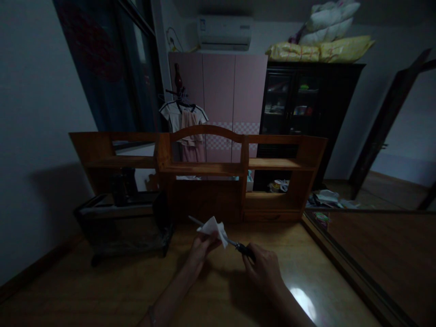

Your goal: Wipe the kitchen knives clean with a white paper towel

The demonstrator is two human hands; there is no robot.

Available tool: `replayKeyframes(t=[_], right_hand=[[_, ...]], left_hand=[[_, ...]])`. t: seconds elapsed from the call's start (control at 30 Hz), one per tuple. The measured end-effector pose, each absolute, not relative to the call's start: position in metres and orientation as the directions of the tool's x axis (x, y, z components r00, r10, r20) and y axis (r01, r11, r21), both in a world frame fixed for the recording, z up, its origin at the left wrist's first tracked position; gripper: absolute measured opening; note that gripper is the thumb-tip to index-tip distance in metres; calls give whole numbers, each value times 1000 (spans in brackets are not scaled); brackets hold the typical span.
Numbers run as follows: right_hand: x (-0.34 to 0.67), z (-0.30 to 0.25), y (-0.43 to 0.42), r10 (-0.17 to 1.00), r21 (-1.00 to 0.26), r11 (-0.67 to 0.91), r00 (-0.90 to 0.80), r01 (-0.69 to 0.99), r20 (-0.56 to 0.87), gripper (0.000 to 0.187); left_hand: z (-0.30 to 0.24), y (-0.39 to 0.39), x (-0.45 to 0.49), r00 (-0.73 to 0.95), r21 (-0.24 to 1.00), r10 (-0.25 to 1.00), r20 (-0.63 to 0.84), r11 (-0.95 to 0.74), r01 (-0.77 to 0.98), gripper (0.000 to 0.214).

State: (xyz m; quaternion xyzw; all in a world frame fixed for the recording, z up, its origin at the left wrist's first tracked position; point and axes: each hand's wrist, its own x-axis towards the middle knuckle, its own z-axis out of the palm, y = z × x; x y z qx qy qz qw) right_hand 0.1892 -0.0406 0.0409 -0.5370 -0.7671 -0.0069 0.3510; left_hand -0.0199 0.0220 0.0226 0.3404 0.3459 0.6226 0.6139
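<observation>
The right hand (264, 265) is closed round the dark handle of a slim metal tool (233, 243), possibly a knife; the light is too dim to be sure. The left hand (200, 250) pinches a white tissue (214, 228) around its shaft, above the desk (119, 281) near its back edge. If the thin tissue slips or tears, bare fingers could meet the metal

Left forearm (170, 295), right forearm (293, 306) in from 6 o'clock. Left hand (200, 249): fingertips pinched together, pointing 1 o'clock. Right hand (264, 268) at its 4 o'clock, back toward camera, fingers curled tight.
</observation>
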Motion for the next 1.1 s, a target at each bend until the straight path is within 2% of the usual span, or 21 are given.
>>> replayKeyframes(t=[0.43, 0.73, 1.1], right_hand=[[193, 41, -40, 794, -294, 407, -177, 865, 581, 8], [193, 40, -40, 801, -309, 410, -177, 858, 572, 10], [192, 40, -41, 804, -323, 414, -176, 851, 568, 10]], left_hand=[[19, 39, -40, -177, 795, 983, -45, -72, -603, 29], [24, 30, -32, -58, 799, 998, 0, -35, -600, 30], [24, 28, -32, -78, 805, 997, -14, -35, -592, 35]])
